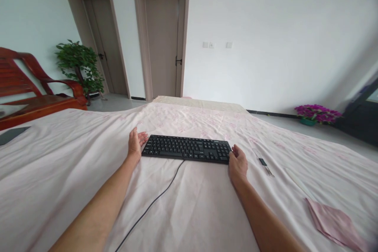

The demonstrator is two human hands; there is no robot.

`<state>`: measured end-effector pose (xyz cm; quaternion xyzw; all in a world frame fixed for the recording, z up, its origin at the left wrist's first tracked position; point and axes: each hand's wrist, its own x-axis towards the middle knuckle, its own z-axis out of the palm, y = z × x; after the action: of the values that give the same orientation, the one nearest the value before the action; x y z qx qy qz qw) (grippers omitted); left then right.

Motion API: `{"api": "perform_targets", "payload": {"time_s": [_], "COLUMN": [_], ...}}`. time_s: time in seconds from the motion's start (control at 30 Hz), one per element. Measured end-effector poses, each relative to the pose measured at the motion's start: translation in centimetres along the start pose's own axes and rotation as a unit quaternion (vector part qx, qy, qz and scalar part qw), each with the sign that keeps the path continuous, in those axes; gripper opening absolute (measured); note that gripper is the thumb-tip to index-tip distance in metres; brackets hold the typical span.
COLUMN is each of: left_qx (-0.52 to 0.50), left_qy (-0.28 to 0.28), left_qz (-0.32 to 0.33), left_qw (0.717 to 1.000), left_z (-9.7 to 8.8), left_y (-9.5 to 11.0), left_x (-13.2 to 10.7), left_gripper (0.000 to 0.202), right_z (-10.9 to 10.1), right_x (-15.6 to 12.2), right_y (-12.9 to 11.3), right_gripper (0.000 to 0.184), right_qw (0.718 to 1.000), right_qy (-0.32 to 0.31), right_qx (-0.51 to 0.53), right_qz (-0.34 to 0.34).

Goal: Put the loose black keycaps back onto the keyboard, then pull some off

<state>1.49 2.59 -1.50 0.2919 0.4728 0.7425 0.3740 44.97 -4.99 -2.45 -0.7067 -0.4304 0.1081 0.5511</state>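
Observation:
A black computer keyboard [187,149] lies keys up on the pale floral cloth [203,204]. Its black cable [159,196] comes out from under the near edge and runs toward me. My left hand [136,143] is at the keyboard's left end, fingers stretched out and apart. At the right end, my right hand [238,162] has its thumb and fingers closed on the edge. To the right of that hand lies a small tool [262,162] with a black middle and thin metal ends.
A folded pink cloth [333,220] and a thin pale strip [299,183] lie at the right. A dark flat object [13,135] rests at the far left. Beyond are a wooden bench [47,98], a green plant [78,63], a door [162,43] and purple flowers [317,113].

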Motion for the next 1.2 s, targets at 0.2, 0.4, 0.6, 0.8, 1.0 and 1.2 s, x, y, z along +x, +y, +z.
{"api": "perform_targets", "payload": {"time_s": [0.2,0.4,0.6,0.8,1.0,1.2], "left_qx": [0.0,0.003,-0.003,-0.004,-0.01,-0.01], "left_qy": [0.001,-0.005,-0.009,0.005,0.014,0.006], "left_qz": [-0.001,0.002,0.004,-0.008,-0.021,-0.018], "left_qw": [1.0,1.0,1.0,1.0,1.0,1.0], "left_z": [-0.1,-0.2,-0.3,-0.1,0.3,0.3], "left_y": [0.0,-0.1,-0.1,0.2,0.6,0.6], "left_x": [0.1,0.1,0.0,0.0,-0.1,-0.2], "left_gripper": [0.052,0.052,0.055,0.056,0.056,0.055], "right_z": [0.1,0.2,0.1,0.1,0.1,-0.3], "right_x": [-0.1,0.0,-0.4,-0.4,-0.6,-0.9], "right_y": [0.0,0.2,-0.3,-0.2,-0.1,-0.8], "right_gripper": [0.056,0.058,0.059,0.06,0.06,0.061], "right_qw": [1.0,1.0,0.999,0.999,0.999,0.998], "right_qy": [0.0,0.004,-0.001,-0.009,-0.016,-0.023], "right_qx": [0.009,0.025,0.048,0.046,0.035,0.05], "right_qz": [-0.006,0.003,0.015,0.008,0.002,0.022]}}
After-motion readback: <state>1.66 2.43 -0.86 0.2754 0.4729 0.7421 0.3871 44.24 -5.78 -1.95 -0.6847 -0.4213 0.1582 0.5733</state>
